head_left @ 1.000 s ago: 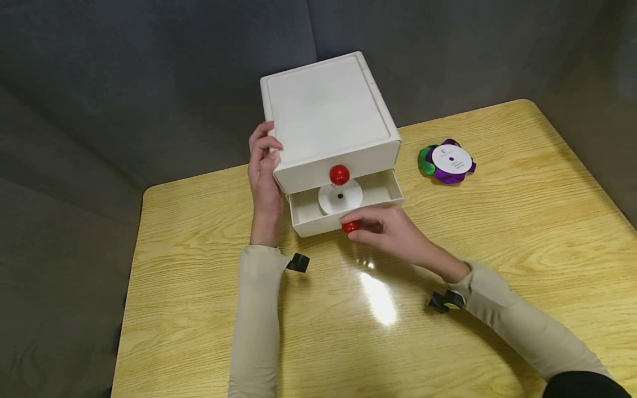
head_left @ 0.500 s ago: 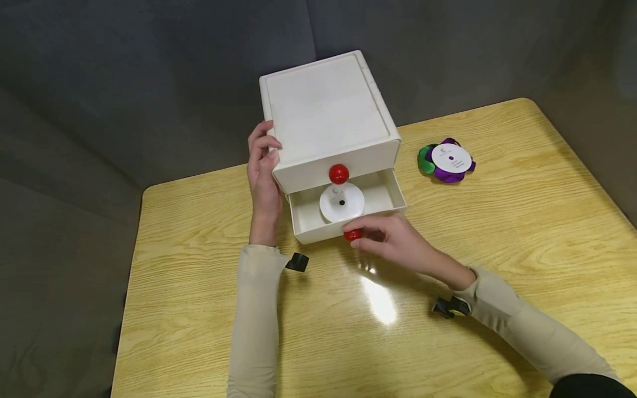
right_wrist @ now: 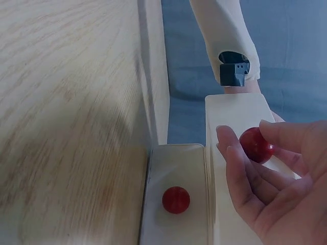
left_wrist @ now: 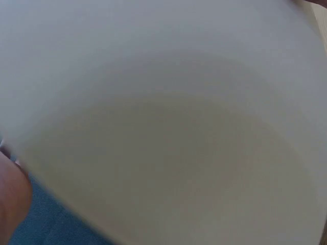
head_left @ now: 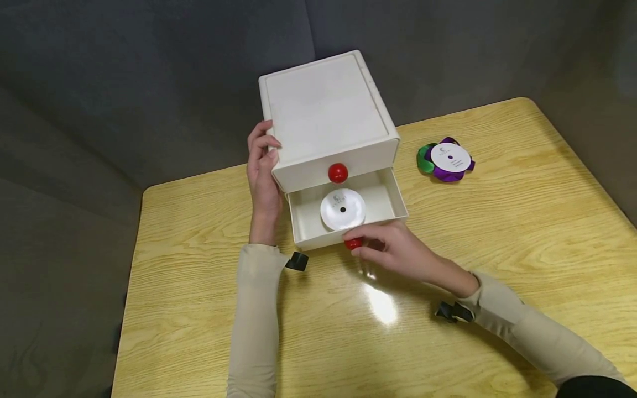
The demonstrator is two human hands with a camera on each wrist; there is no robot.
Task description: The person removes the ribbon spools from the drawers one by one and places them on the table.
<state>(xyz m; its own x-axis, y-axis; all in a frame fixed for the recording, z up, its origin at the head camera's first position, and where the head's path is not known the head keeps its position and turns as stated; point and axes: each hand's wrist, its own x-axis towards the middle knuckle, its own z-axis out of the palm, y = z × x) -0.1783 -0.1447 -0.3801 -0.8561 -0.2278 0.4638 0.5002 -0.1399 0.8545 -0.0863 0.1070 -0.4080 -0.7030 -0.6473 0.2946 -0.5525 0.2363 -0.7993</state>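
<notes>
"What's nearest?"

"The right hand (head_left: 405,251), its thumb and fingers pinching the lower red knob (head_left: 354,244). That knob sits on the front of the lower drawer (head_left: 311,241), which stands part-way out under the upper drawer (head_left: 301,177)."

"A good place to hold it?"

"I'd think so. The ball looks hard and glossy, so perhaps slippery, but fingertips can hook behind it. The drawer seems to be thin-walled plastic: light, stiff, likely to skew if held at one corner."

"And inside?"

"A white spool (head_left: 335,215) with a hole through its middle, near the drawer's front wall. Its face looks like smooth card, easily creased; I'd take it by the rim. (Whether any ribbon is under it, I can't tell.)"

"Further back?"

"The upper red knob (head_left: 338,173), on the upper drawer, which is fully in. Then the left hand (head_left: 264,171), laid along the left side of the white cabinet (head_left: 323,105), fingers a little apart, tips over the top edge."

"Anything beyond?"

"To the right, well apart from both hands, a purple and green ribbon spool (head_left: 450,164) on the tabletop (head_left: 199,298); its ribbon should be soft. Behind everything, a dark partition (head_left: 174,83)."
</notes>
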